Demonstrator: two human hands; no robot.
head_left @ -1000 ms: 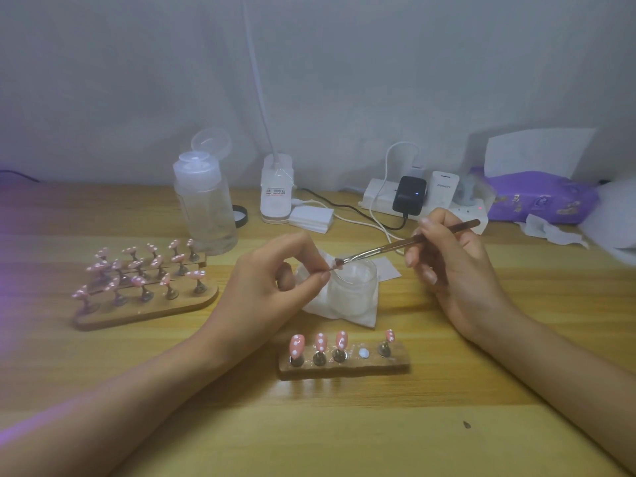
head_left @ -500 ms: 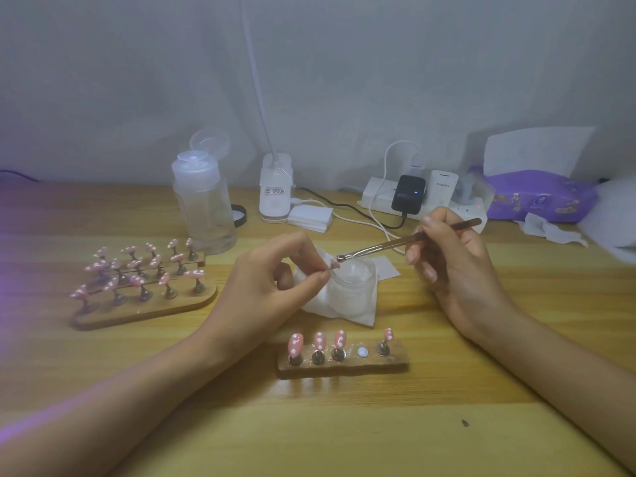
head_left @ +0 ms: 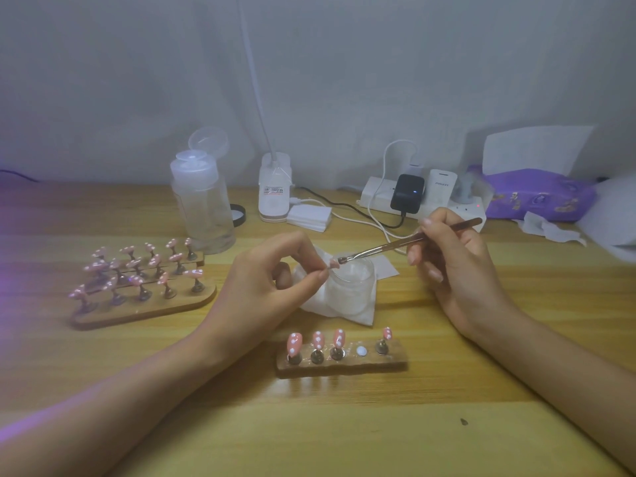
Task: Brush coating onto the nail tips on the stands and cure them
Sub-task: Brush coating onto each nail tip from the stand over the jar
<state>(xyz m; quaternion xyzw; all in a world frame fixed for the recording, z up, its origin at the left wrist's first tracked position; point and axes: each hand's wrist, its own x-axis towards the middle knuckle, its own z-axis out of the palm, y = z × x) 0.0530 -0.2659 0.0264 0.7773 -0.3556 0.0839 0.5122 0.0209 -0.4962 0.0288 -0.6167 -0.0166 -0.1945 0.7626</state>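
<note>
The head camera looks down on a pale wooden table (head_left: 344,425). The left hand (head_left: 265,287) is raised above it, thumb and forefinger pinching a single small pink nail tip (head_left: 333,264), with the other fingers loosely curled behind. The right hand (head_left: 457,270) grips a slim metal-handled brush (head_left: 406,242) like a pen, fingers closed round the shaft. The bristle end sits at the held nail tip, touching it or just short of it; the picture is too soft to tell which. The two meet directly above a small clear glass jar (head_left: 351,284), which stands on a crumpled white tissue (head_left: 358,313).

Nearer the person lies a short wooden bar stand (head_left: 344,364) carrying four pink dotted tips on metal pegs. It has one bare round seat (head_left: 360,350) between the third and the last, so the held tip probably belongs there. To the left, a larger oval wooden stand (head_left: 148,311) holds many more pink tips. Behind are a clear plastic pump bottle (head_left: 203,208) and a white gooseneck lamp base (head_left: 274,191).

The step in hand looks like brushing coating onto the lifted tip. Next it calls for a steady pinch and light, even strokes that stay clear of the fingertips. The tip then needs setting back on the empty seat without smearing, before any curing. A violet glow at the left edge hints at a curing light, but none is plainly visible.
</note>
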